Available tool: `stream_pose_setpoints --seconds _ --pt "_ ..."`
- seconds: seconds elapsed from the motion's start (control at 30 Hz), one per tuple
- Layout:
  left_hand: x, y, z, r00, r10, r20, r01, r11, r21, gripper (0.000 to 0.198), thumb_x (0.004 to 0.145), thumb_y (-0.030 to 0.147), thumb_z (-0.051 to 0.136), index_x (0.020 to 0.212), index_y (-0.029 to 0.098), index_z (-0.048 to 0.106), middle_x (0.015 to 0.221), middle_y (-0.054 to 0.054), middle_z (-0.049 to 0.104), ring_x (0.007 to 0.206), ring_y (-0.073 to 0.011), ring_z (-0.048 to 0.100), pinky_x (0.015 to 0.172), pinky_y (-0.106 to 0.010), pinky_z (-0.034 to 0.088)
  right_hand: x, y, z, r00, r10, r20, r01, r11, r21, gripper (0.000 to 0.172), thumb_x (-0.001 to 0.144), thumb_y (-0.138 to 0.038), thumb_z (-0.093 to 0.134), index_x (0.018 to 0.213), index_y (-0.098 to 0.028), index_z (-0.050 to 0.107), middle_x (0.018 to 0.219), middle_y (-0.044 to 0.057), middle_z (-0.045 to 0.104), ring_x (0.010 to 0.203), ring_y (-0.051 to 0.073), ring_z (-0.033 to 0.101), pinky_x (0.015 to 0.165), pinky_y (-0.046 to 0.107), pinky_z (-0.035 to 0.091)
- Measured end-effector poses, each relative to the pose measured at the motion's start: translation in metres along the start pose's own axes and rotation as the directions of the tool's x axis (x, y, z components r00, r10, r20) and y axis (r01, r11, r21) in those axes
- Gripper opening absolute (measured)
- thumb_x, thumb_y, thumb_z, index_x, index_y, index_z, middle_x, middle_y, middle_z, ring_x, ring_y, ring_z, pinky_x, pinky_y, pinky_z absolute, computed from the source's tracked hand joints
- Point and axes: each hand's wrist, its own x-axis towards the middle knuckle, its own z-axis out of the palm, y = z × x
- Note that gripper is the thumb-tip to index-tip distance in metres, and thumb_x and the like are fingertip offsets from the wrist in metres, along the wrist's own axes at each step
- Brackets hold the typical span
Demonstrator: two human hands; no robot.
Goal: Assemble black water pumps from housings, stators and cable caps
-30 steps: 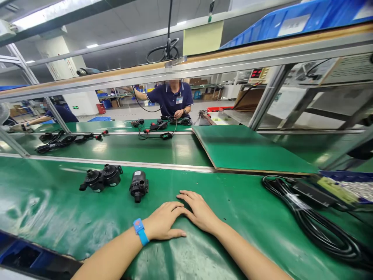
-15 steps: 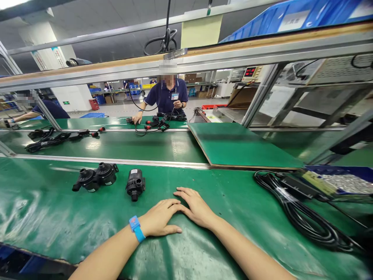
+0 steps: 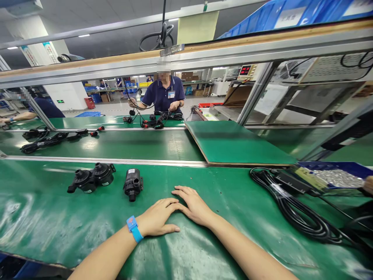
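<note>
My left hand [image 3: 159,218] lies on the green mat [image 3: 175,249], fingers stretched out and thumb apart, with a blue wrist strap [image 3: 134,228] behind it. My right hand [image 3: 192,205] rests flat beside it, its fingers extended; the fingertips of the two hands meet or overlap. Neither hand holds anything. Nearest to my left hand stands a single black pump [image 3: 133,184]. Further left, two more black pumps sit side by side, a front one [image 3: 83,181] and a rear one [image 3: 103,174].
At right lie a coiled black cable [image 3: 294,214], a black power adapter [image 3: 293,182] and a blue tray [image 3: 361,169] of small shiny parts. A green board [image 3: 236,142] sits beyond the mat's rail. Across the bench a co-worker [image 3: 164,93] handles cables; more cables [image 3: 48,142] lie at left.
My hands keep the same pose on the mat. The view shifts slightly. The co-worker opposite has raised one hand from the bench with a cable, and lowered the other.
</note>
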Motion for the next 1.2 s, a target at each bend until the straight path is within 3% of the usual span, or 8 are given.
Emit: stream_pose_setpoints --seconds 1.2 --pt "0.0002 0.0042 -0.0029 1.000 -0.014 0.022 0.014 1.000 -0.006 0.070 0.086 0.044 0.075 0.147 0.027 0.044 0.154 -0.012 0.044 0.147 -0.0303 0.037 0.121 -0.049 0.033 -0.0004 0.0021 0.0021 1.000 -0.002 -0.003 0.002 1.000 0.002 0.040 0.097 -0.035 0.063 0.134 -0.020 0.061 0.145 0.016 0.055 0.136 0.029 0.049 0.114 0.050 0.039"
